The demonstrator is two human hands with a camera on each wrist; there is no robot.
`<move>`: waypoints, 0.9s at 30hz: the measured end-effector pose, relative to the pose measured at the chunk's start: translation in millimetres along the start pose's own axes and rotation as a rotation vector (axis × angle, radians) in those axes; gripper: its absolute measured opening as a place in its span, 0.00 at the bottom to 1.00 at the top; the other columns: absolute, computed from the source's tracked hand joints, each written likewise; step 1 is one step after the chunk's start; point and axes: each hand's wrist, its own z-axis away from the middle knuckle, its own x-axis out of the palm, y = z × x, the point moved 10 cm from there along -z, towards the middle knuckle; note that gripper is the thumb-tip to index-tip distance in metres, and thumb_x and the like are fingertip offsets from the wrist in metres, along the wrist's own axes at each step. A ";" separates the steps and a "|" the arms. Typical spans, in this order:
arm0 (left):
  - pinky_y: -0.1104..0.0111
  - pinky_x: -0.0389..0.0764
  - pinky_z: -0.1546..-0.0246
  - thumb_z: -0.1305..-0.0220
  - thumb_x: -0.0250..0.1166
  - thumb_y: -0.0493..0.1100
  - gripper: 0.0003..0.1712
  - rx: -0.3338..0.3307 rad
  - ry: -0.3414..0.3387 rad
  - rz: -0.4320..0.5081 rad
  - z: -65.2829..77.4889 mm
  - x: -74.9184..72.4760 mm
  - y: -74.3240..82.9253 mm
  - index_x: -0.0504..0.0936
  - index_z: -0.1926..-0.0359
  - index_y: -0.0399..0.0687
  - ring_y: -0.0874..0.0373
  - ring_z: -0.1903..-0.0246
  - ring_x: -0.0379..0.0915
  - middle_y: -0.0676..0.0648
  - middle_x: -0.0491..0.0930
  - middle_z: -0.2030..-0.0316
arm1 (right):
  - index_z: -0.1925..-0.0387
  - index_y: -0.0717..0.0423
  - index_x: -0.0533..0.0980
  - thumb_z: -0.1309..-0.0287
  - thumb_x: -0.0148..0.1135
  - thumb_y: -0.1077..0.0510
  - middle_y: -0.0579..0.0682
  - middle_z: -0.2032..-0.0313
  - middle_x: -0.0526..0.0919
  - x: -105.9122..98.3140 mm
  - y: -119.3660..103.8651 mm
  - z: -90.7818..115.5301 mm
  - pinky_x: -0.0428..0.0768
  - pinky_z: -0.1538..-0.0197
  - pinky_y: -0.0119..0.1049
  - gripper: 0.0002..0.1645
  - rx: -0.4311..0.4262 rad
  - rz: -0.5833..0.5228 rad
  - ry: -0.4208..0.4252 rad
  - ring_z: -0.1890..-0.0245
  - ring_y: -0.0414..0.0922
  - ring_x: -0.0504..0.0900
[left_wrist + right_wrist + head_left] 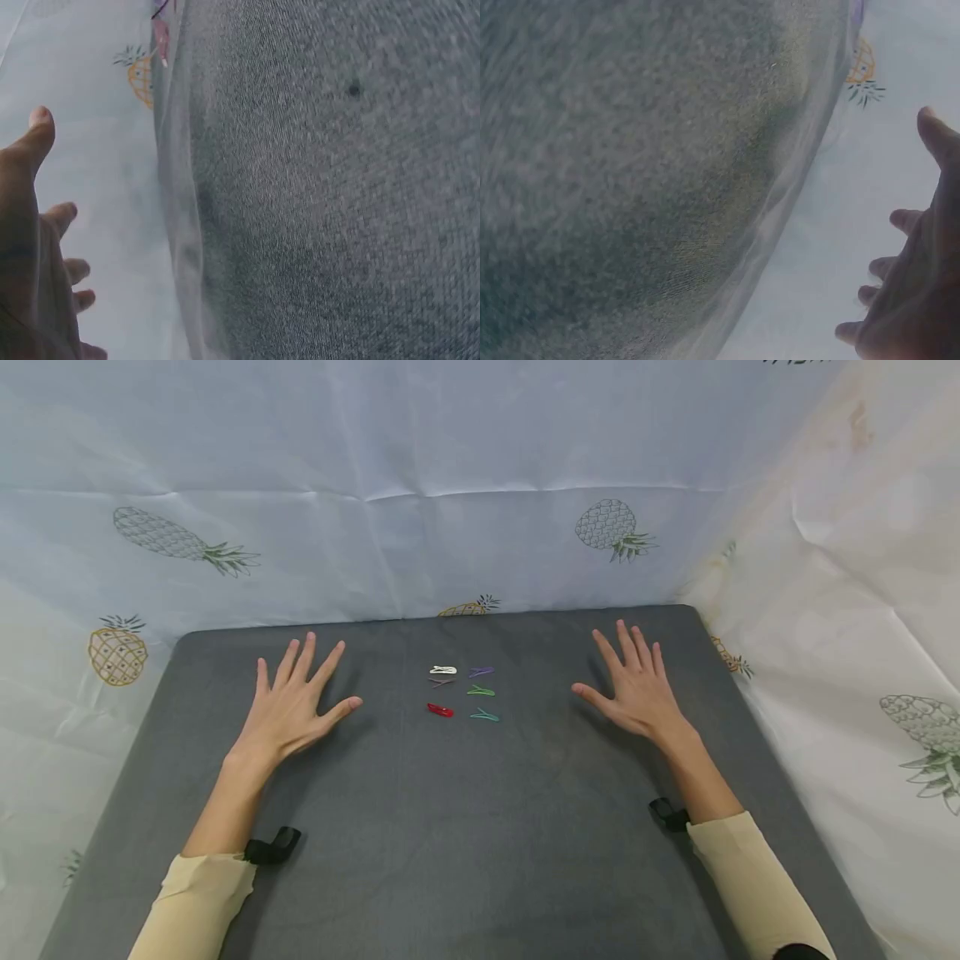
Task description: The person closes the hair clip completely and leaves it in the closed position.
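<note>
Several small hair clips lie in two columns on the grey table, between the two hands. The left column has a white clip (443, 670), a thin brownish clip (441, 681) and a red clip (440, 710). On the right are a purple clip (482, 672), a green clip (481, 691) and a teal clip (484, 716). My left hand (291, 706) is spread, palm down, left of the clips and holds nothing. To their right, my right hand (636, 689) is likewise spread and holds nothing. Both wrist views show the fingers extended.
The grey cloth-covered table (465, 843) has rounded far corners. A white pineapple-print curtain (420, 552) hangs behind it and along both sides. Dark straps with small protruding pieces sit at both sleeve cuffs.
</note>
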 end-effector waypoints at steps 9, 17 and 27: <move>0.26 0.51 0.22 0.24 0.57 0.74 0.52 0.027 0.025 -0.005 -0.7 -2.7 10.9 0.51 0.11 0.61 0.33 0.15 0.47 0.34 0.51 0.13 | 0.12 0.50 0.52 0.25 0.63 0.36 0.65 0.12 0.42 -2.7 -8.7 1.4 0.47 0.18 0.76 0.53 -0.021 -0.042 0.017 0.12 0.69 0.43; 0.27 0.68 0.33 0.24 0.65 0.66 0.46 0.049 0.052 0.040 -0.9 -5.6 20.7 0.63 0.15 0.54 0.31 0.22 0.62 0.34 0.65 0.19 | 0.16 0.54 0.61 0.25 0.68 0.45 0.68 0.14 0.51 -3.5 -21.3 5.3 0.58 0.24 0.80 0.45 -0.051 -0.066 0.029 0.15 0.72 0.51; 0.32 0.77 0.41 0.21 0.66 0.55 0.33 0.077 0.012 0.082 -0.1 -2.9 34.7 0.74 0.23 0.49 0.32 0.31 0.74 0.34 0.78 0.29 | 0.19 0.56 0.64 0.27 0.71 0.49 0.67 0.16 0.58 1.1 -41.0 7.0 0.64 0.25 0.75 0.44 -0.102 -0.196 0.022 0.19 0.72 0.60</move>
